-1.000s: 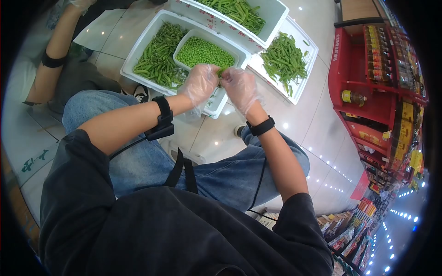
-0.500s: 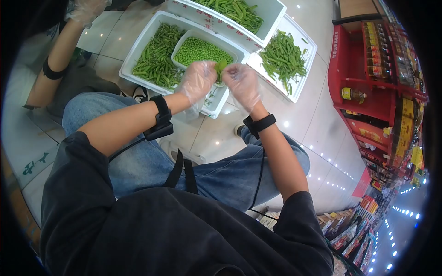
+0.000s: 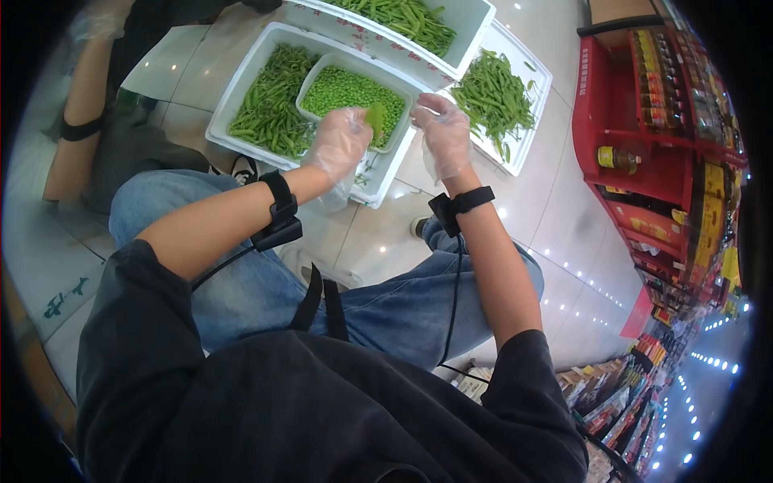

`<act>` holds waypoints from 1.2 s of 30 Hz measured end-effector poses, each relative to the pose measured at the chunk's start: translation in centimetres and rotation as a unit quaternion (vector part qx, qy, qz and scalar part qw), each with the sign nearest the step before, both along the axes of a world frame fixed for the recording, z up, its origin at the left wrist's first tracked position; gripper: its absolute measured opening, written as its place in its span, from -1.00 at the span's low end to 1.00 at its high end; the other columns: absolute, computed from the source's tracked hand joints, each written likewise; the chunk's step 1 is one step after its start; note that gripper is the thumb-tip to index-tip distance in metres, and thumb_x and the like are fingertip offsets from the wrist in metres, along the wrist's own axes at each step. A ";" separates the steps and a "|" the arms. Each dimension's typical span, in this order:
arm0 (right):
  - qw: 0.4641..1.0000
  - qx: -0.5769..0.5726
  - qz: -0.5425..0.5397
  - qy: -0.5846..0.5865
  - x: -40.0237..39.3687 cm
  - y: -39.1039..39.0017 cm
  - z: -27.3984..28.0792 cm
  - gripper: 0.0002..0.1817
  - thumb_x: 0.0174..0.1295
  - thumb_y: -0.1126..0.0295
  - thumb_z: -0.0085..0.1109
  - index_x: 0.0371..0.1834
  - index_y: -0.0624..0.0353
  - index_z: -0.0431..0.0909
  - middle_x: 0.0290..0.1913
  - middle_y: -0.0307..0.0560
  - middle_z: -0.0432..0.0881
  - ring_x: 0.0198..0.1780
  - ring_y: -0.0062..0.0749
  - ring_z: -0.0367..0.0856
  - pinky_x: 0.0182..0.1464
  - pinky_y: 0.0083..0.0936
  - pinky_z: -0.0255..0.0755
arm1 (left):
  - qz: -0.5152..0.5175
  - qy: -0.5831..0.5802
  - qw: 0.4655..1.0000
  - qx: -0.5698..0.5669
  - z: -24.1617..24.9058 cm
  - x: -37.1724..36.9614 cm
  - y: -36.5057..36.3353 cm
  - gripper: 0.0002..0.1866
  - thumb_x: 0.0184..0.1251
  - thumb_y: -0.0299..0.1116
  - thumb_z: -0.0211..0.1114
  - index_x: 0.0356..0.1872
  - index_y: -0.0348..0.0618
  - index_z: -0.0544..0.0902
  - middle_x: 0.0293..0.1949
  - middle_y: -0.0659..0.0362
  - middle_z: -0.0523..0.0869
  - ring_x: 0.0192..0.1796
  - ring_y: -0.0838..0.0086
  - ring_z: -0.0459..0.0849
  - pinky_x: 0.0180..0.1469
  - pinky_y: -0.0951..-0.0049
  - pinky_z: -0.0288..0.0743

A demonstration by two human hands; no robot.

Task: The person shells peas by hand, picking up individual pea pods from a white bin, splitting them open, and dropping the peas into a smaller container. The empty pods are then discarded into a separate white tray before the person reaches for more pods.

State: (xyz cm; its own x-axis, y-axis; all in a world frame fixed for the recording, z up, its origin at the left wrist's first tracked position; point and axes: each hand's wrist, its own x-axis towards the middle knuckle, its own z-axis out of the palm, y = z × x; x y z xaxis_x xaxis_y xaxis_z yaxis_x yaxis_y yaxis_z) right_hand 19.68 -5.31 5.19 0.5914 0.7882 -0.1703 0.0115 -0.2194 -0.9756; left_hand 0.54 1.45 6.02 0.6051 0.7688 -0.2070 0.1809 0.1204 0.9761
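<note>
My left hand (image 3: 341, 138), in a clear plastic glove, is closed on a green pea pod (image 3: 374, 119) over the edge of a small tub of shelled peas (image 3: 342, 90). That tub sits in a white foam box (image 3: 224, 121) beside a heap of pea pods (image 3: 274, 105). To the right, my right hand (image 3: 444, 133), also gloved, is raised apart from the left one, its fingers bent. Whether it has anything small between the fingertips is hidden.
Another foam box (image 3: 475, 40) of pods stands behind. A white tray (image 3: 515, 167) holds more pods (image 3: 495, 92). A co-worker's gloved hand and arm (image 3: 84, 105) are at the left. A red shelf (image 3: 592, 121) with bottles stands right.
My right hand has moved right, away from my left hand. The pod stays in my left hand. The co-worker's arm has shifted left.
</note>
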 end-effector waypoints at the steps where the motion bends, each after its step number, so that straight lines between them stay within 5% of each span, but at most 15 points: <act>1: 0.997 -0.028 0.031 -0.059 -0.1 -0.1 0.5 -0.77 0.20 0.47 0.33 -0.12 0.37 0.66 -0.28 -0.12 0.71 -0.31 -0.55 0.65 -0.26 -0.62 0.52 | -0.004 -0.004 1.000 0.013 -0.2 0.0 0.1 -0.80 0.33 -0.48 0.11 -0.24 -0.34 0.69 -0.51 -0.02 0.68 -0.49 0.36 0.59 -0.31 0.31 0.47; 3: 0.996 -0.027 0.072 -0.040 -0.9 -0.5 1.3 -0.78 0.19 0.46 0.35 -0.14 0.34 0.66 -0.29 -0.11 0.70 -0.33 -0.56 0.64 -0.26 -0.61 0.50 | -0.007 -0.008 1.000 0.026 -0.6 -0.1 0.2 -0.80 0.33 -0.47 0.11 -0.24 -0.33 0.69 -0.51 -0.03 0.68 -0.49 0.35 0.59 -0.30 0.31 0.47; 5: 0.993 -0.025 0.114 -0.020 -2.4 -0.9 1.9 -0.79 0.17 0.44 0.37 -0.17 0.32 0.66 -0.30 -0.11 0.70 -0.35 -0.57 0.62 -0.27 -0.61 0.49 | -0.024 0.036 0.996 0.079 -1.0 -0.2 0.4 -0.82 0.40 -0.48 0.13 -0.18 -0.25 0.72 -0.43 0.31 0.66 -0.41 0.71 0.48 -0.33 0.58 0.38; 9: 0.983 -0.053 0.162 -0.062 -4.0 -1.3 2.1 -0.78 0.22 0.44 0.36 -0.18 0.35 0.60 -0.28 -0.10 0.66 -0.35 -0.54 0.65 -0.27 -0.60 0.56 | -0.052 0.055 0.993 0.085 -1.6 -0.3 0.5 -0.80 0.42 -0.48 0.12 -0.12 -0.24 0.71 -0.37 0.30 0.68 -0.40 0.69 0.49 -0.33 0.57 0.38; 14: 0.986 -0.047 0.145 0.068 -3.4 -1.4 1.4 -0.76 0.27 0.50 0.33 -0.08 0.38 0.55 -0.22 -0.05 0.63 -0.29 -0.47 0.67 -0.20 -0.55 0.64 | -0.028 -0.103 0.983 -0.151 -0.4 0.2 -0.1 -0.76 0.41 -0.51 0.17 0.01 -0.40 0.64 -0.20 0.14 0.74 -0.17 0.52 0.73 -0.11 0.53 0.67; 17: 0.989 -0.023 0.146 0.021 -3.1 -1.6 0.8 -0.81 0.29 0.53 0.29 -0.10 0.38 0.54 -0.22 -0.02 0.63 -0.26 -0.44 0.67 -0.18 -0.54 0.63 | -0.059 -0.065 0.979 -0.186 0.5 0.4 0.2 -0.73 0.38 -0.57 0.18 0.04 -0.48 0.60 -0.14 0.06 0.74 -0.08 0.42 0.77 0.02 0.47 0.73; 24: 0.968 -0.038 0.124 -0.215 -3.3 -1.4 1.9 -0.75 0.15 0.48 0.36 -0.17 0.34 0.54 -0.34 -0.08 0.64 -0.30 -0.49 0.64 -0.22 -0.51 0.56 | -0.076 -0.125 0.975 -0.165 -1.0 0.6 -0.1 -0.76 0.30 -0.59 0.22 -0.05 -0.49 0.65 -0.27 0.06 0.75 -0.23 0.45 0.79 -0.10 0.54 0.70; 26: 0.964 -0.042 0.115 -0.235 -3.2 -1.4 2.1 -0.75 0.12 0.47 0.37 -0.19 0.32 0.54 -0.36 -0.08 0.64 -0.31 -0.50 0.63 -0.22 -0.50 0.55 | -0.079 -0.097 0.972 -0.198 -0.4 0.7 0.0 -0.73 0.36 -0.62 0.18 0.04 -0.51 0.59 -0.10 0.05 0.73 -0.10 0.45 0.77 0.00 0.49 0.71; 29: 0.948 -0.007 0.125 -0.292 -3.2 -1.1 1.7 -0.86 0.03 0.49 0.31 -0.35 0.23 0.57 -0.40 0.06 0.63 -0.36 -0.17 0.63 -0.25 -0.32 0.53 | -0.115 0.023 0.986 -0.116 -1.7 0.2 0.7 -0.72 0.41 -0.57 0.20 0.09 -0.45 0.59 -0.08 0.06 0.73 -0.08 0.45 0.76 0.03 0.50 0.68; 30: 0.937 0.044 0.117 -0.325 -3.4 -0.9 0.9 -0.91 -0.04 0.50 0.30 -0.46 0.20 0.58 -0.44 0.11 0.60 -0.37 0.01 0.59 -0.26 -0.17 0.50 | -0.137 -0.022 0.981 -0.136 -2.5 -0.1 0.8 -0.67 0.46 -0.47 0.22 0.16 -0.42 0.57 -0.03 0.08 0.73 0.00 0.45 0.74 0.09 0.49 0.65; 32: 0.883 0.049 0.148 -0.443 -3.5 -1.1 -1.9 -0.88 -0.14 0.40 0.29 -0.59 0.21 0.59 -0.44 0.10 0.59 -0.28 0.01 0.57 -0.19 -0.13 0.48 | -0.133 -0.118 0.967 -0.181 -0.1 -0.6 0.0 -0.59 0.50 -0.31 0.25 0.23 -0.38 0.55 0.08 0.10 0.71 0.09 0.48 0.69 0.18 0.40 0.59; 33: 0.836 0.007 0.192 -0.514 -3.6 -0.6 -2.3 -0.91 -0.12 0.44 0.25 -0.60 0.22 0.60 -0.43 0.12 0.58 -0.24 0.02 0.57 -0.17 -0.14 0.48 | -0.114 -0.116 0.966 -0.199 0.6 -0.4 -0.3 -0.63 0.47 -0.43 0.21 0.20 -0.40 0.55 0.07 0.07 0.71 0.04 0.43 0.72 0.12 0.43 0.63; 36: 0.896 -0.009 0.209 -0.391 -4.3 -1.5 1.0 -0.88 -0.03 0.45 0.22 -0.52 0.28 0.69 -0.26 0.20 0.60 -0.16 0.09 0.60 -0.05 -0.17 0.53 | -0.149 -0.081 0.971 -0.166 -2.2 -0.9 1.4 -0.59 0.45 -0.37 0.25 0.19 -0.46 0.54 0.02 0.13 0.69 0.00 0.52 0.68 0.03 0.52 0.58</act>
